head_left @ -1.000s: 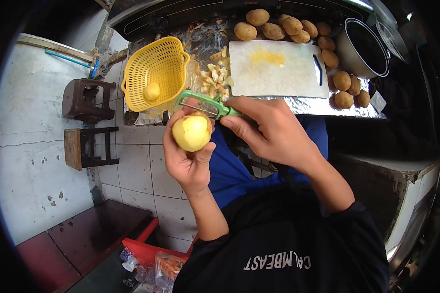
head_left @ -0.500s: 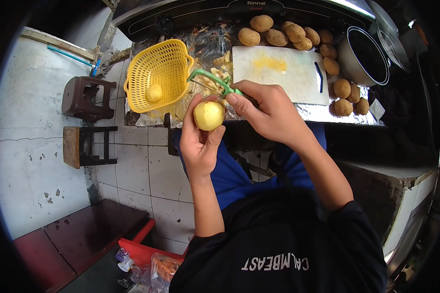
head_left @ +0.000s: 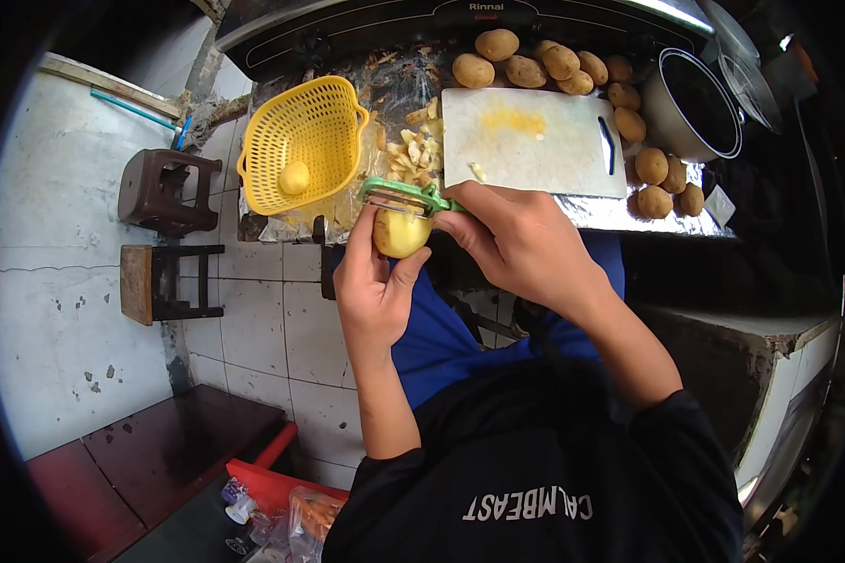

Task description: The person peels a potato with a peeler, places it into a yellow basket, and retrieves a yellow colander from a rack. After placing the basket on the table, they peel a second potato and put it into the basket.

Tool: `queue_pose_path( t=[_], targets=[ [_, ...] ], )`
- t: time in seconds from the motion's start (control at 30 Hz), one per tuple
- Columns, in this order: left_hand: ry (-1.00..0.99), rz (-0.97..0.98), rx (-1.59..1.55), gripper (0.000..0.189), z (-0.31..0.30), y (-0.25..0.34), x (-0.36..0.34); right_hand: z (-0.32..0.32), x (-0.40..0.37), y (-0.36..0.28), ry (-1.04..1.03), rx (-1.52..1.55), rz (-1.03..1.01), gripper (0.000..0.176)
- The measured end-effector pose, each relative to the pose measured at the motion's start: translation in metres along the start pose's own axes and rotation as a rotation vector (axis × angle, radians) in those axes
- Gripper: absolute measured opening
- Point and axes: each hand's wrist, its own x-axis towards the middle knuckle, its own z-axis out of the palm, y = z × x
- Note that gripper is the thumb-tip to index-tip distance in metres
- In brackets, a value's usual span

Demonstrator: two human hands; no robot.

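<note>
Holding a mostly peeled potato [head_left: 403,235] upright in our left hand [head_left: 371,296], we cup it between thumb and fingers just off the near edge of the counter [head_left: 596,212]. Our right hand [head_left: 535,242] is closed around the handle of a green peeler [head_left: 430,195], and its blade lies across the top of the potato, apparently touching it. Much of the surface is bare and yellow, though a brownish patch shows low on the side toward our left fingers, so we judge this one well along but unfinished.

Beyond our left hand, one pale, peeled potato [head_left: 294,177] sits in the yellow basket [head_left: 338,101]; it is the only one we can see in there. Peelings [head_left: 413,155] lie heaped between the basket and the white cutting board [head_left: 545,164], with a small pale scrap on the board near our right hand. Most of the lot remains: a dozen or so potatoes in their brown skins [head_left: 561,62] line the far edge of the board and its right side, near the metal pot [head_left: 668,127].
</note>
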Motion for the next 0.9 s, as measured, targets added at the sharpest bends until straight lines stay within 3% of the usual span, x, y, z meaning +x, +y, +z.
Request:
queue_pose_path(
  t=[0.3,0.37,0.53,0.63,0.8,0.9],
  targets=[
    [0.003,-0.018,0.018,0.064,-0.006,0.011,0.002,0.013,0.012,0.014,-0.007,0.102,0.114,0.023],
    [0.014,-0.024,-0.006,0.063,-0.007,0.001,0.005,0.014,0.015,0.022,0.003,0.041,0.206,0.023],
    [0.073,-0.1,-0.101,0.062,-0.007,-0.016,0.007,0.026,0.019,0.056,-0.004,-0.19,0.178,0.018],
    [0.118,-0.139,-0.106,0.06,-0.005,-0.016,0.008,0.024,0.021,0.058,0.036,-0.22,0.165,0.023],
    [0.181,-0.253,-0.135,0.058,-0.003,-0.017,0.008,0.026,0.02,0.071,-0.071,-0.393,0.163,0.027],
    [0.173,-0.204,-0.169,0.057,-0.004,-0.02,0.007,0.033,0.016,0.081,-0.053,-0.455,0.132,0.035]
  ],
)
